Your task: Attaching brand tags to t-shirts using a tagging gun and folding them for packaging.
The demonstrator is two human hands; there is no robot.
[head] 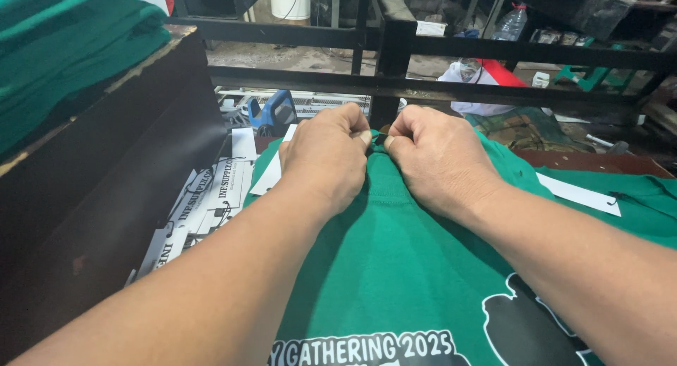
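Head view: both fists meet at the far edge of the shirt.
Left hand (326,154): curled tight, pinching the neckline of the green T-shirt (395,267).
Right hand (438,158): closed likewise, knuckles up, gripping the same soft knit beside it.
Shirt: spread flat on the tabletop, print facing up near us.
Left side: white paper tags (211,197), loosely fanned.
Far: black metal rails (423,91).
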